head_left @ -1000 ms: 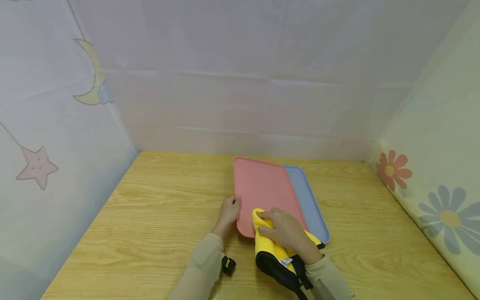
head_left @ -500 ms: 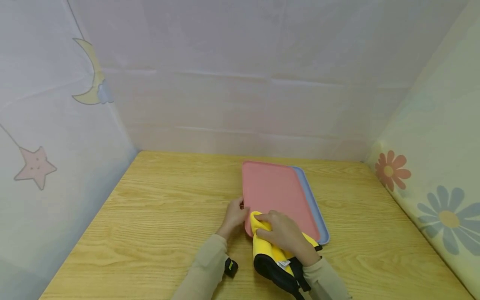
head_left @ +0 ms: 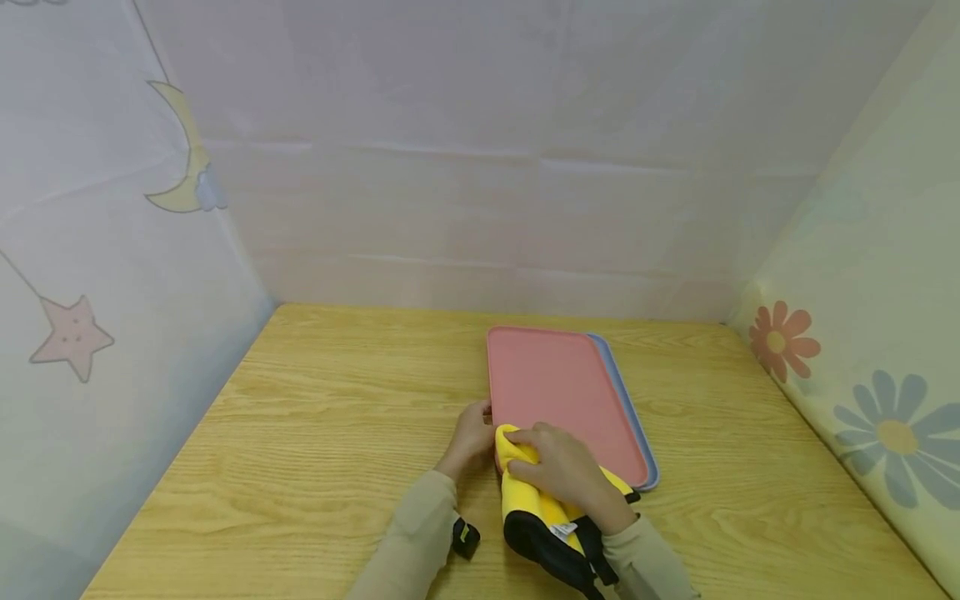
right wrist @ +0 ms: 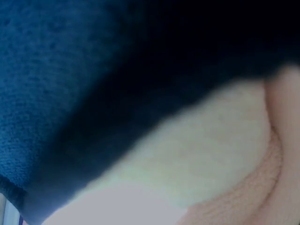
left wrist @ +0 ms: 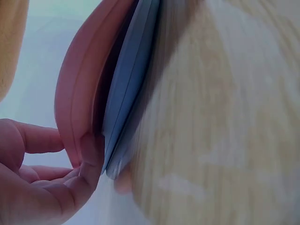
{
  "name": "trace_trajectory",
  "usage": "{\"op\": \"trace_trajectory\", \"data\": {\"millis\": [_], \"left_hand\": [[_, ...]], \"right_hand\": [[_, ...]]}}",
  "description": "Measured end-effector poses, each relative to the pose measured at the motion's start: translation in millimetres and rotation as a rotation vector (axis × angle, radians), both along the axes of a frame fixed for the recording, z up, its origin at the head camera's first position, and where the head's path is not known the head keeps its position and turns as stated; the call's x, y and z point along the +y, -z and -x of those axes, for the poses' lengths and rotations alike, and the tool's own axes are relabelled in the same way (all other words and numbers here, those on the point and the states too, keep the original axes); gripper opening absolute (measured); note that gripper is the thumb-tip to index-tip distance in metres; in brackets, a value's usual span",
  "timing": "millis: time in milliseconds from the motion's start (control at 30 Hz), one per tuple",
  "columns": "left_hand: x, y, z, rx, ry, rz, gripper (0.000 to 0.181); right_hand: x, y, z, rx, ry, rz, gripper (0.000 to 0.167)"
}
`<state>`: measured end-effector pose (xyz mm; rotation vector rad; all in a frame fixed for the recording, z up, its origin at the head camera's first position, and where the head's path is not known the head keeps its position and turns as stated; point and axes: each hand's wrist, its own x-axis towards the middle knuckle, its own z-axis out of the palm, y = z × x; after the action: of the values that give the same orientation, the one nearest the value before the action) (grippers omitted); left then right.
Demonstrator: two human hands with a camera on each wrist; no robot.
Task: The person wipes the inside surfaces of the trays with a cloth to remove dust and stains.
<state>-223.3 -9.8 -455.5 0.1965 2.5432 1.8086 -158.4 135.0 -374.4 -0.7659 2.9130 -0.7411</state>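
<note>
A pink tray (head_left: 555, 383) lies over a blue tray (head_left: 630, 408), leaving only a strip of the blue one showing along its right side. My left hand (head_left: 471, 435) holds the pink tray's near-left edge; in the left wrist view, thumb and fingers (left wrist: 86, 154) pinch its rim just above the blue tray's edge. My right hand (head_left: 564, 468) grips a soft yellow fabric item with black trim and straps (head_left: 525, 496), bunched over the trays' near end. Its full shape is hidden. Blurred dark blue cloth (right wrist: 51, 84) and pale cloth fill the right wrist view.
The wooden table (head_left: 315, 417) extends left and right of the trays. A plain cloth wall (head_left: 450, 192) stands behind it. Printed side walls flank it, with a star (head_left: 72, 337) on the left and flowers (head_left: 896, 437) on the right.
The pink tray has shifted right and come down more squarely over the blue tray. My left hand has moved right with it; the right hand and yellow item have shifted slightly left.
</note>
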Motion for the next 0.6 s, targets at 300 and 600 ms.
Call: {"op": "trace_trajectory", "data": {"millis": [300,600], "left_hand": [[0.1,21.8,10.2,0.016,0.04,-0.152,0.041],[-0.3,6.2,-4.0,-0.153,0.168,-0.314,0.044]], "right_hand": [[0,0.9,0.1,-0.012,-0.004,-0.007,0.037],[-7,-2.4,-0.1,-0.014,-0.023,0.017,0.036]]}}
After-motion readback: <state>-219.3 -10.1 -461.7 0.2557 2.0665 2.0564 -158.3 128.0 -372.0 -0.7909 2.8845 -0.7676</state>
